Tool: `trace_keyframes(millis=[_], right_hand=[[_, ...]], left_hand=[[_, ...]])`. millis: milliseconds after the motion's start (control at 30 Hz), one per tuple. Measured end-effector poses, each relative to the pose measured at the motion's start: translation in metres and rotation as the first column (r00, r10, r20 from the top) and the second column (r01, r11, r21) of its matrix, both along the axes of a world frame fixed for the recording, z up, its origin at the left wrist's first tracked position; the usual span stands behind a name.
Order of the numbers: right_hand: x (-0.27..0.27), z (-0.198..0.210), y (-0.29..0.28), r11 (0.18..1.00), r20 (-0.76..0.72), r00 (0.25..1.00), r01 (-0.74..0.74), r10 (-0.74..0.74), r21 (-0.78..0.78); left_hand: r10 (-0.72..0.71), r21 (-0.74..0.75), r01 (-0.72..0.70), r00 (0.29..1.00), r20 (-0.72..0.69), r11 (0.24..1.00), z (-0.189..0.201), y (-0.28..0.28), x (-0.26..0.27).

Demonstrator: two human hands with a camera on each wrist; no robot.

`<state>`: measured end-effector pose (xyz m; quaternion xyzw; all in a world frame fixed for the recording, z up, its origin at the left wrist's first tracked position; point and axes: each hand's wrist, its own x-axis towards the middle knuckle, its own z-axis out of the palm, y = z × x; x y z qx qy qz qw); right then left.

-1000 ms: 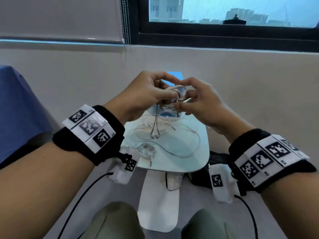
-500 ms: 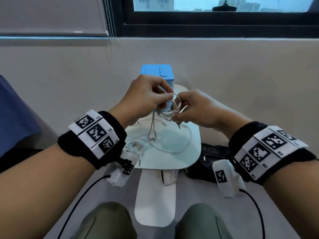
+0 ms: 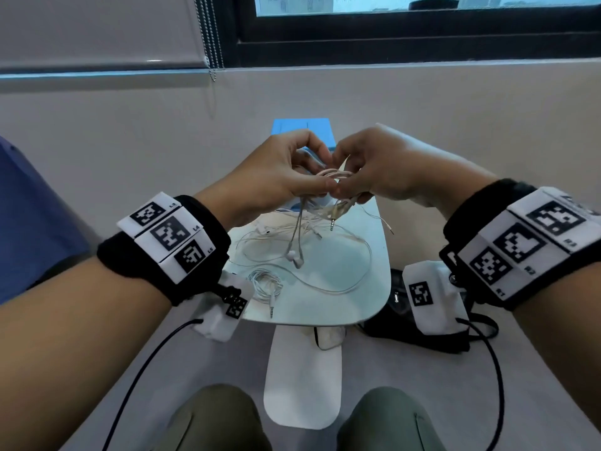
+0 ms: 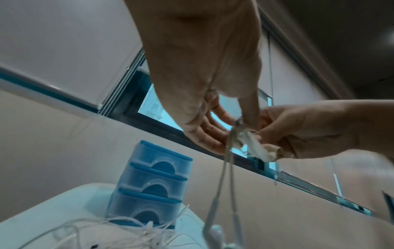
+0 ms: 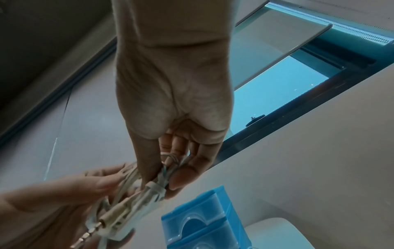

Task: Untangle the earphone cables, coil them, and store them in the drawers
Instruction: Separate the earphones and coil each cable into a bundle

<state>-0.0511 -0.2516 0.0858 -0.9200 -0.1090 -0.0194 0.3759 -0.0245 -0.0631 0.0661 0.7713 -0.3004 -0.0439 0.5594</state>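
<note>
Landmark: the small white table (image 3: 374, 288), seen from above in the head view.

Off its left edge, a blue fabric surface (image 3: 29, 216), cut off by the frame. On its near-left corner, a coiled white earphone (image 3: 265, 284) with the jack pointing toward the person. Across its middle, loose white earphone cables (image 3: 325, 275) in wide loops, still tangled where they cross near the far end.

Above the table's far half, the left hand (image 3: 276, 180) and the right hand (image 3: 387, 167) meet, fingertips touching. Between them is a beige earphone bundle (image 3: 338, 175); each hand has thumb and fingers curled, pinching it. Two earbuds (image 3: 296, 258) hang on twin leads from the left hand to just above the tabletop. A jack plug (image 3: 333, 222) dangles below the right hand.

At the table's far end, the blue drawer unit (image 3: 302, 128): the head view shows only its top, the rest behind the hands. The left wrist view shows three stacked drawers (image 4: 153, 183), all pushed in, with loose cables piled at the foot. The right wrist view cuts the unit (image 5: 204, 224) off at the lower edge.

The right wrist view alone shows the bundle (image 5: 136, 193) close up: several turns, one strand wrapped crosswise round them, the jack sticking out toward the left palm. The left wrist view is motion-blurred at the bundle (image 4: 251, 144); strand count unreadable.

Right of the table, on the floor, a black bag (image 3: 409, 327), partly hidden by the right wristband module.
</note>
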Motion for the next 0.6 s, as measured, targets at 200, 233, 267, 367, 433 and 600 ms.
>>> trace_keyframes(millis=[200, 233, 267, 367, 433, 600], right_hand=[[-0.008, 0.005, -0.022, 0.981, -0.046, 0.991, 0.135, -0.130, 0.143], [-0.010, 0.003, -0.026, 0.973, -0.066, 0.986, 0.162, -0.153, 0.167], [-0.012, 0.002, -0.031, 0.963, -0.085, 0.981, 0.187, -0.173, 0.194], [-0.017, 0.000, -0.042, 0.939, -0.124, 0.969, 0.240, -0.215, 0.248], [-0.019, 0.004, -0.048, 0.925, -0.132, 0.961, 0.271, -0.244, 0.266], [-0.024, 0.021, -0.057, 0.899, -0.086, 0.946, 0.323, -0.312, 0.296]], left_hand=[[-0.059, -0.105, 0.025, 0.941, -0.334, 0.994, -0.011, 0.019, 0.008], [0.004, -0.024, -0.012, 0.946, -0.324, 1.000, -0.015, 0.023, 0.013], [0.073, 0.109, -0.046, 0.961, -0.267, 0.993, -0.021, 0.025, 0.019], [0.058, 0.559, -0.005, 0.995, -0.076, 0.829, -0.038, 0.023, 0.031], [-0.073, 0.752, 0.122, 0.992, -0.099, 0.648, -0.049, 0.014, 0.033], [-0.206, 0.965, -0.013, 0.976, 0.069, 0.261, -0.062, -0.003, 0.039]])
